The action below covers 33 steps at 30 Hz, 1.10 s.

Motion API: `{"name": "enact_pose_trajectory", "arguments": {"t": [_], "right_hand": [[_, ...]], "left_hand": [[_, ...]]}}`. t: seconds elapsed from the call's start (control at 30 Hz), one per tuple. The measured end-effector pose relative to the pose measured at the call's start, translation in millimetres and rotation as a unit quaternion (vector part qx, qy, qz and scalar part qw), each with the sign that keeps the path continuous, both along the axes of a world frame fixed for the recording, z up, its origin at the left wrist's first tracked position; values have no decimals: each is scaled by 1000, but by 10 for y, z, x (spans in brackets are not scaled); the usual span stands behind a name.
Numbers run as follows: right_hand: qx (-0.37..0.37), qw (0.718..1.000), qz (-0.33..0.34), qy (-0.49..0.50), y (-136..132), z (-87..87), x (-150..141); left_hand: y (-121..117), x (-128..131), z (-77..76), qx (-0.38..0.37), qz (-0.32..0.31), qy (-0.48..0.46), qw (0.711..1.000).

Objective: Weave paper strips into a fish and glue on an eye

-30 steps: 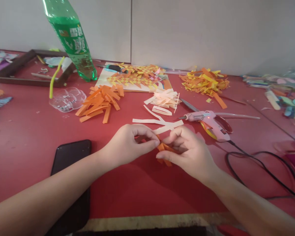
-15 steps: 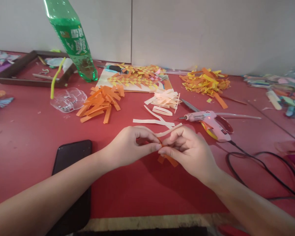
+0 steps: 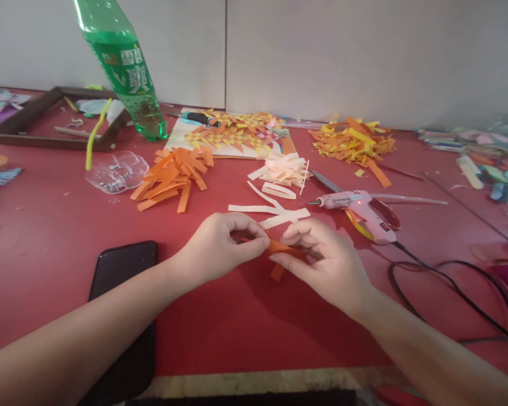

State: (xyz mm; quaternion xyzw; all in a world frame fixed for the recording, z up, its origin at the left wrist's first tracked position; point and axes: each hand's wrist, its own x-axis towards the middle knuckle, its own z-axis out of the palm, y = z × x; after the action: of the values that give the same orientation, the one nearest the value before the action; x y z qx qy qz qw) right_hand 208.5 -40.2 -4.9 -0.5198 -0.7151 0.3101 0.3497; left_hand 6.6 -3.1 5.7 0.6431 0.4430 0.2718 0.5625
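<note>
My left hand (image 3: 224,245) pinches a folded orange paper strip (image 3: 279,247) between thumb and fingers. My right hand (image 3: 332,268) is closed around the other end of this strip, its thumb below and fingers above; the fingers partly hide it. An orange end dangles below the two thumbs. A pale strip (image 3: 287,217) sticks out just behind the left fingertips; whether it is held or only lies there, I cannot tell. Beyond the hands are loose cream strips (image 3: 249,208) and a cream strip pile (image 3: 285,169). Left of that pile lies a heap of orange strips (image 3: 175,177).
A pink hot glue gun (image 3: 366,211) with a black cord (image 3: 444,276) lies at right, by scissors (image 3: 325,181). A phone (image 3: 125,293) lies under my left forearm. Behind stand a green bottle (image 3: 127,73), a dark frame (image 3: 46,141) and orange-yellow paper pieces (image 3: 353,144).
The orange strip now shows stretched between my hands, with my fingertips slightly farther apart. My left hand has shifted a little left. The pale strip has turned its flat face to view.
</note>
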Motion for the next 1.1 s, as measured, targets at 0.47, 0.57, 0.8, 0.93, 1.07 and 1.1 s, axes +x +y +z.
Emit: {"name": "enact_pose_trajectory", "arguments": {"t": [0.47, 0.57, 0.8, 0.93, 1.07, 1.1], "right_hand": [[11, 1000, -24, 5, 4, 3, 7], [-1, 1000, -22, -3, 7, 20, 7], [-44, 999, 18, -3, 26, 72, 10], [-17, 1000, 26, -3, 43, 57, 27], [-46, 999, 13, -4, 29, 38, 41], [-49, 999, 7, -4, 23, 38, 42]], "left_hand": [[-5, 2, -10, -11, 0, -26, 1000], [8, -10, -19, -10, 0, -29, 1000], [-5, -12, -16, 1, 7, -39, 999], [-14, -8, -7, 10, 12, -22, 1000], [-1, -7, -9, 20, 9, -7, 1000], [1, -6, -7, 21, 8, -5, 1000]]}}
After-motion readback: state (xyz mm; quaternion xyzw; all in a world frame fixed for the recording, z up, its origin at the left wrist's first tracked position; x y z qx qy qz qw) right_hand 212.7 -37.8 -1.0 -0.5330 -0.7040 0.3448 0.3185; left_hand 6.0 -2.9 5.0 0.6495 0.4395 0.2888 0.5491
